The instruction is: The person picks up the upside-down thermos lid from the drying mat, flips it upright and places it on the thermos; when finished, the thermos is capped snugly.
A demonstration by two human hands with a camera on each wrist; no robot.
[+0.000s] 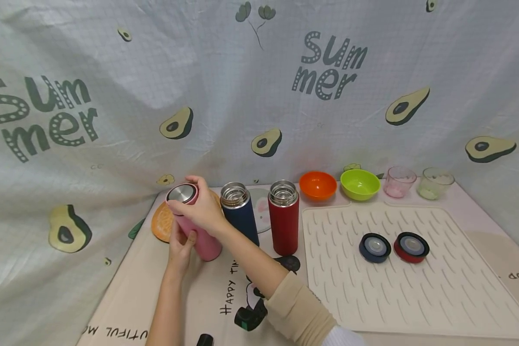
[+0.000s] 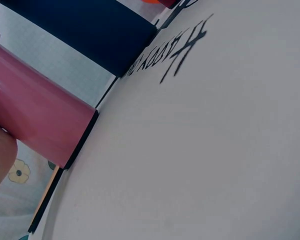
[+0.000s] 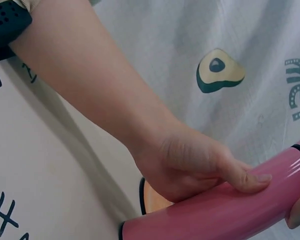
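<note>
A pink thermos bottle (image 1: 205, 242) stands tilted at the left of the table, its steel-topped lid (image 1: 182, 193) on its mouth. My left hand (image 1: 180, 252) holds the bottle's body from the near left side; its thumb lies along the pink wall in the right wrist view. Up at the top, my right hand (image 1: 204, 204) grips round the lid. Just right of it are an uncapped navy thermos bottle (image 1: 243, 218) and an uncapped red thermos bottle (image 1: 284, 226). The left wrist view shows the pink bottle's base (image 2: 80, 140) at the table.
A ribbed beige mat (image 1: 341, 298) bears a navy lid (image 1: 375, 248) and a red lid (image 1: 411, 248). Behind it stand an orange bowl (image 1: 317, 186), a green bowl (image 1: 360, 185), a pink glass (image 1: 400, 182) and a greenish glass (image 1: 434, 183). An orange-slice coaster (image 1: 161, 223) lies behind the pink bottle.
</note>
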